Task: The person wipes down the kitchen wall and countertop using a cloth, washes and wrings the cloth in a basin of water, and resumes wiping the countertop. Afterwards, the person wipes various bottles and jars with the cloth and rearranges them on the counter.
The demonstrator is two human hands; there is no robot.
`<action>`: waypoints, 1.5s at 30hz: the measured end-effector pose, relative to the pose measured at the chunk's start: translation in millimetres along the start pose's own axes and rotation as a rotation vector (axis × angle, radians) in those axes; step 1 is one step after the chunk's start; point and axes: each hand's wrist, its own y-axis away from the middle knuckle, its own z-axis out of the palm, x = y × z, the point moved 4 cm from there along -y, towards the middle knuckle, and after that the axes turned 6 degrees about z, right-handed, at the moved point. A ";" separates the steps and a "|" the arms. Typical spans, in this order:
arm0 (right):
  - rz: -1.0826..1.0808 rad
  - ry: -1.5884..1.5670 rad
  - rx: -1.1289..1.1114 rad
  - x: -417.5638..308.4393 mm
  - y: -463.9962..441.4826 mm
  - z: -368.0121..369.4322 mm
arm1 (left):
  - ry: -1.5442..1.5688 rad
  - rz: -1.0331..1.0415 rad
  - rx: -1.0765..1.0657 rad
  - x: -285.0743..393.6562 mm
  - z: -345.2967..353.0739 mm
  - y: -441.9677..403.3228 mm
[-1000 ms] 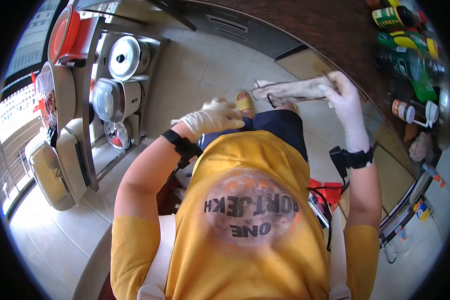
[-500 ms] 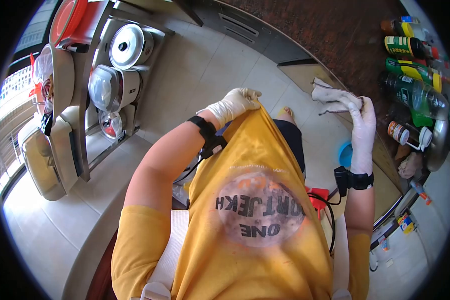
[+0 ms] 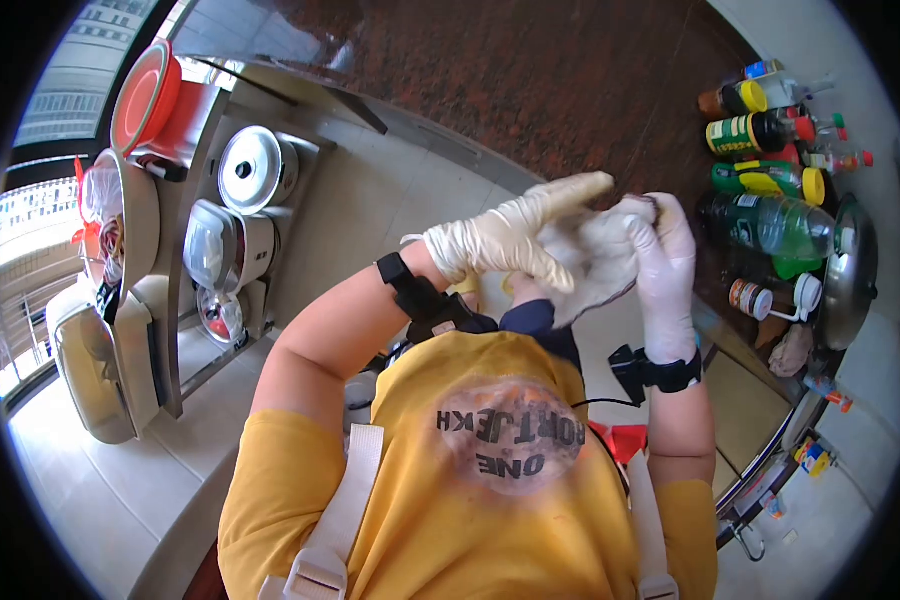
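A grey-white cloth (image 3: pixel 592 255) with a dark edge hangs from my right hand (image 3: pixel 662 245), whose gloved fingers are closed on its upper corner. My left hand (image 3: pixel 515 235), in a pale glove, is beside the cloth with thumb and fingers spread apart. Its fingers reach along the cloth's left side; whether they touch it I cannot tell. Both hands are in front of the yellow shirt (image 3: pixel 490 400), near the edge of the dark red countertop (image 3: pixel 490 70).
Several bottles (image 3: pixel 770 225) and a metal lid (image 3: pixel 850 270) stand along the counter's right side. At the left, a rack (image 3: pixel 200 130) holds a pot (image 3: pixel 255 170), a red basin (image 3: pixel 145 98) and plastic containers. A red object (image 3: pixel 620 440) is beside the shirt.
My left hand has let go of the shirt's hem and moved right to the cloth, opening. My right hand has moved left with the cloth. More of the countertop shows.
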 end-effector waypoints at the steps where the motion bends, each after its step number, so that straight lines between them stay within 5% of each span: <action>1: -0.017 0.010 -0.022 -7.2 -5.0 -0.5 | 0.107 0.007 0.013 12.0 0.7 -10.3; 2: -0.038 0.021 -0.045 -14.2 -11.5 -3.3 | 0.213 0.014 0.025 24.0 1.4 -20.6; 4: 0.040 -0.049 0.019 -28.8 -23.7 -22.6 | 0.089 -0.483 -0.202 16.0 -2.2 -29.3; 8: 0.042 -0.254 0.006 -20.1 -61.1 -71.8 | 0.036 -0.467 -0.103 16.5 -41.9 -27.7; 11: 0.167 -0.030 0.025 -3.8 -104.2 -83.4 | -0.084 -0.295 0.303 18.1 -88.7 -38.1; 12: -0.154 0.168 -0.049 1.9 -130.5 -80.7 | -0.680 -0.317 0.312 27.2 -111.0 -49.1; 14: -0.206 0.289 -0.033 14.2 -156.3 -76.2 | -1.425 -0.016 0.544 31.7 -121.6 -71.3; 18: -0.378 0.740 -0.070 31.8 -177.8 -60.6 | -1.348 -0.060 -0.031 -71.1 -111.4 -79.0; 21: -0.277 0.914 -0.077 69.3 -189.8 -67.6 | -1.300 -0.084 0.000 -97.8 -143.2 -63.6; 25: -0.111 1.160 -0.060 117.2 -185.4 -79.4 | -1.346 -0.543 0.328 -79.3 -233.3 -30.9; 30: -0.054 1.309 -0.082 120.3 -188.3 -77.5 | -1.445 -0.970 1.125 -81.5 -416.2 59.7; 32: 0.012 1.335 -0.060 119.8 -189.7 -77.6 | -1.343 -1.159 1.245 -71.9 -456.6 54.6; 35: 0.066 1.335 -0.065 119.3 -195.2 -78.7 | -1.598 -0.978 0.970 -88.8 -431.1 -1.3; 38: 0.027 1.316 -0.020 118.9 -192.0 -79.9 | -1.429 -0.821 0.438 -96.6 -352.4 -76.4; 40: 0.006 1.282 -0.062 114.0 -197.2 -80.1 | -1.445 -0.626 0.276 -80.0 -338.7 -134.0; 44: 0.061 1.258 -0.062 101.3 -198.4 -82.6 | -1.598 -0.381 0.448 -83.6 -402.1 -249.1; 45: 0.070 1.290 -0.061 102.9 -197.3 -84.1 | -1.585 -0.454 0.512 -95.2 -418.5 -277.7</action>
